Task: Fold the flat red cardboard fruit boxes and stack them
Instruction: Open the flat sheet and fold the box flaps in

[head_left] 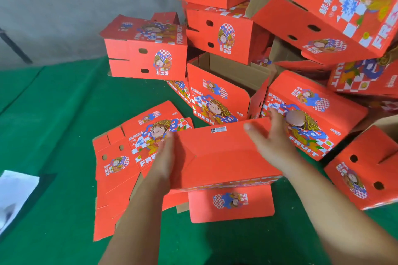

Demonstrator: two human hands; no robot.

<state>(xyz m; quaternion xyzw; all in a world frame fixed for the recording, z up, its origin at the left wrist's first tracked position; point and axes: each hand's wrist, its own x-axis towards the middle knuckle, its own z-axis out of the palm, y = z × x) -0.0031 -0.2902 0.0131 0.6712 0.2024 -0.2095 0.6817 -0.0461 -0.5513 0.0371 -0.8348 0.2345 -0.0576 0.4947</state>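
Observation:
A half-folded red fruit box (pixel 224 157) sits in front of me with its plain red bottom flaps facing up. My left hand (pixel 165 157) presses flat against its left side. My right hand (pixel 271 135) lies on the far right corner, fingers stretched over the flap edge. One printed flap (pixel 231 203) hangs toward me below the box. Under and left of it lie flat unfolded red boxes (pixel 120 157) on the green cloth. Folded boxes are piled behind: one (pixel 146 49) at left, a stack (pixel 217 13) in the middle, more (pixel 323 11) at the upper right.
An open-topped box (pixel 228 84) stands just behind the one I handle, another folded box (pixel 314 114) lies to its right, and one more (pixel 364 165) sits at my right forearm. White paper (pixel 15 193) lies at the left edge on the green table cover (pixel 53 114).

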